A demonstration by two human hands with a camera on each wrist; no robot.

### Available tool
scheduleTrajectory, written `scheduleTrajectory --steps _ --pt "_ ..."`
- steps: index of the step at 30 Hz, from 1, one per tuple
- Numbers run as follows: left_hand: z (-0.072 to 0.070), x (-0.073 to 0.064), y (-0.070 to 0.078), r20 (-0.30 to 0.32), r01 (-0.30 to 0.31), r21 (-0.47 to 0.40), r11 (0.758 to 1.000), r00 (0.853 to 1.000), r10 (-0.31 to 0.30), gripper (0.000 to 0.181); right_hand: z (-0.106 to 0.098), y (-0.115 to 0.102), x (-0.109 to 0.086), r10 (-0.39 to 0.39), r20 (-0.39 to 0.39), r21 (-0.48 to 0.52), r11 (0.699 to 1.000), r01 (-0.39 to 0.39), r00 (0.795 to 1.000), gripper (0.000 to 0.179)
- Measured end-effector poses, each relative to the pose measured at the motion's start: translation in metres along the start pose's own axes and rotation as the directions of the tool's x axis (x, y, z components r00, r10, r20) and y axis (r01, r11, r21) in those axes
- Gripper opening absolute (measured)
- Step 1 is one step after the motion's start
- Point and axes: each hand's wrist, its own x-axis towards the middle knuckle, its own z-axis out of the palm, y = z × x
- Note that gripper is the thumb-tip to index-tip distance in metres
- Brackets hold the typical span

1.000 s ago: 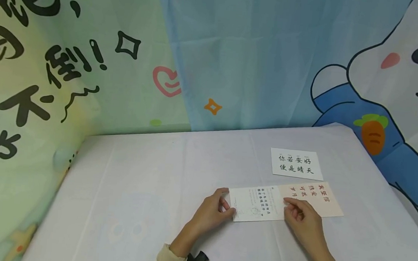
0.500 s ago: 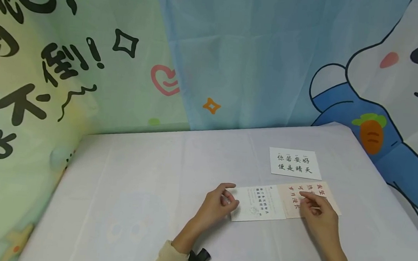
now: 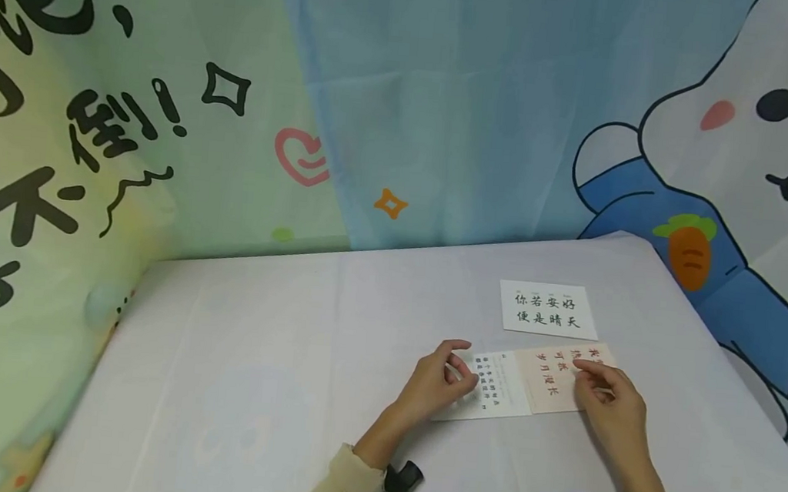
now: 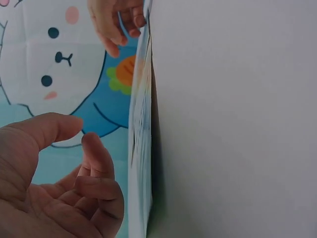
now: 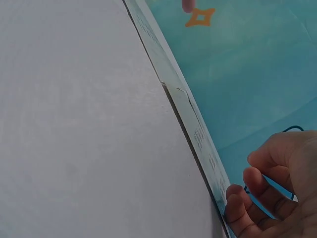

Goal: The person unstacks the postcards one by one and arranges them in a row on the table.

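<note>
A white card point(image 3: 502, 392) with small dark writing lies flat, its right edge meeting a cream card point(image 3: 548, 380) with red writing. Over the white card's left part hovers my left hand point(image 3: 435, 380), hiding some of it. The left wrist view shows this hand point(image 4: 74, 183) loosely bent, with thumb and forefinger apart and nothing between them. My right hand point(image 3: 612, 402) is over the cream card's right part and covers that corner. In the right wrist view its fingers point(image 5: 262, 191) are loosely bent and hold nothing, close beside the cards' edge point(image 5: 181, 109).
Behind the two cards lies another white card point(image 3: 547, 310) with larger black writing. A white cloth covers the table point(image 3: 253, 358). A printed curtain point(image 3: 419, 109) hangs along the table's back and left side. Black wrist devices point(image 3: 403, 478) sit on both arms.
My left hand has left the white card's left edge and moved right over it. The right hand has moved right, from where the two cards meet to the cream card's right part.
</note>
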Motion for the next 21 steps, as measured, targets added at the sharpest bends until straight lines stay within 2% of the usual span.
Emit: scheduleTrajectory --steps 4,9,13,17,21 --pt "0.010 0.006 0.004 0.025 -0.015 -0.001 1.000 1.000 0.015 0.051 -0.001 0.003 0.002 0.006 -0.002 -0.003 1.000 -0.006 1.000 0.025" --pt "0.020 0.011 0.006 0.022 -0.011 -0.008 1.000 1.000 0.011 0.050 -0.004 0.004 0.004 0.016 0.007 0.000 1.000 -0.016 1.000 0.026" --pt "0.026 0.015 0.008 -0.011 -0.034 -0.017 0.999 0.999 0.034 0.047 -0.008 0.006 0.006 0.022 -0.002 -0.007 1.000 -0.022 1.000 0.026" --pt "0.030 0.019 0.010 -0.071 -0.065 -0.023 0.998 0.995 0.063 0.044 -0.010 0.007 0.011 0.016 -0.012 0.007 1.000 -0.016 1.000 0.026" --pt "0.033 0.023 0.011 -0.100 -0.058 -0.020 0.998 0.993 0.055 0.042 -0.011 0.007 0.014 0.012 -0.012 0.023 1.000 -0.012 1.000 0.026"
